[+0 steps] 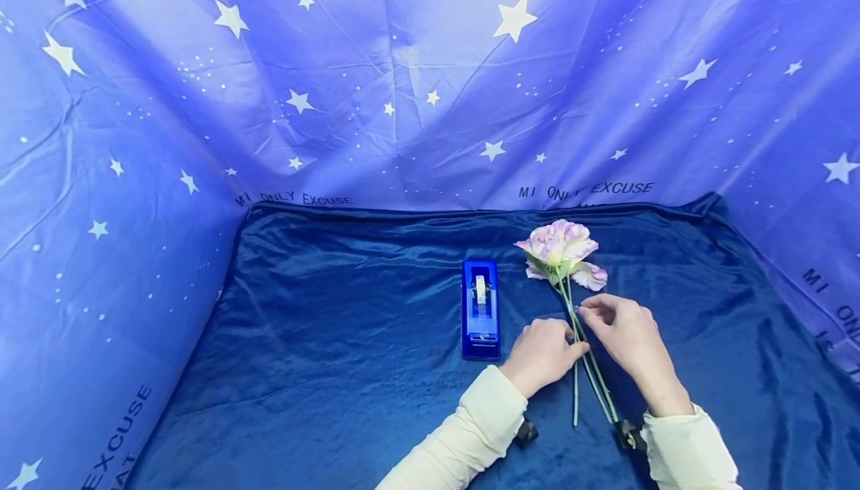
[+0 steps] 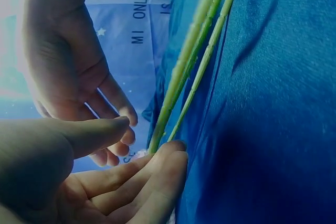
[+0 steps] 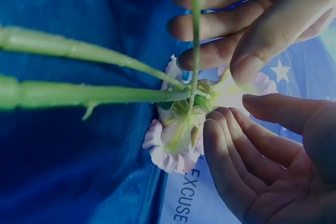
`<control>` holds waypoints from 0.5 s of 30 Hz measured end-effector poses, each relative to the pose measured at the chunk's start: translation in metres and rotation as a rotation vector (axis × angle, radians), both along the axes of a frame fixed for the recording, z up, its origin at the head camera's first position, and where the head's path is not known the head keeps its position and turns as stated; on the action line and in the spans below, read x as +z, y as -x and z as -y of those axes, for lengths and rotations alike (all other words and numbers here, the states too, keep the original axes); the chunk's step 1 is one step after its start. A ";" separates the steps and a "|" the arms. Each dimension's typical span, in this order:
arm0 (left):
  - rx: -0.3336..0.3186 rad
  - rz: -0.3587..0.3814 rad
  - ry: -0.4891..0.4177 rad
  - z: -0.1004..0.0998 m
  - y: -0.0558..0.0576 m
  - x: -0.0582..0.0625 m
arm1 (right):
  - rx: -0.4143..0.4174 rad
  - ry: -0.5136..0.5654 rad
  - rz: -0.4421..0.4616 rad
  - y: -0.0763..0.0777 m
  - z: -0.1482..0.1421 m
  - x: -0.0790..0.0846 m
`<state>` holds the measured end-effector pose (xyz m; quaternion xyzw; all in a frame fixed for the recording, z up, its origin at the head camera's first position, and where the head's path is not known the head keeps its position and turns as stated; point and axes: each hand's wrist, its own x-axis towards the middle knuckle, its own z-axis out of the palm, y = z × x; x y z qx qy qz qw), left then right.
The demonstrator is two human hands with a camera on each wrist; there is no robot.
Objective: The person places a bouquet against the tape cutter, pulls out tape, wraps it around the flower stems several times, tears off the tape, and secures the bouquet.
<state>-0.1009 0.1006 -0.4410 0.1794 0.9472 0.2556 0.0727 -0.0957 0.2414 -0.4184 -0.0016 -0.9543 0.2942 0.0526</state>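
Note:
Artificial flowers with pale pink, ruffled petals lie on the dark blue cloth, heads pointing away. Their long green stems cross below the blooms and spread toward the front. My left hand is on the left of the stems, its thumb over them in the head view. In the left wrist view, that thumb stands apart from the fingers, whose tips are at the stems. My right hand is bent in from the other side, thumb and fingertips close together beside the stems. I cannot tell whether they pinch anything.
A blue tape dispenser stands left of the flowers, just beyond the left hand. Wrinkled dark blue cloth covers the surface. Star-printed blue curtains hang at the back and both sides.

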 end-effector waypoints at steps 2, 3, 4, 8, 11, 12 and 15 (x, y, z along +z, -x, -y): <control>0.000 0.000 -0.002 0.002 0.001 0.000 | 0.002 0.001 -0.010 0.000 0.003 0.001; 0.001 0.001 -0.004 0.003 0.001 0.000 | 0.005 0.005 -0.008 0.001 0.004 0.001; 0.001 0.002 -0.004 0.004 0.001 0.000 | 0.007 0.006 -0.008 0.001 0.006 0.001; 0.010 0.008 0.000 0.008 0.001 0.001 | 0.020 0.014 -0.007 0.002 0.011 0.002; 0.021 0.008 0.010 0.010 0.002 -0.001 | 0.024 0.014 -0.026 0.003 0.014 0.000; 0.023 0.008 0.014 0.010 0.003 -0.002 | 0.024 0.014 -0.031 0.004 0.015 -0.002; 0.031 0.032 0.018 0.010 0.003 -0.006 | 0.013 -0.007 -0.015 0.007 0.015 -0.008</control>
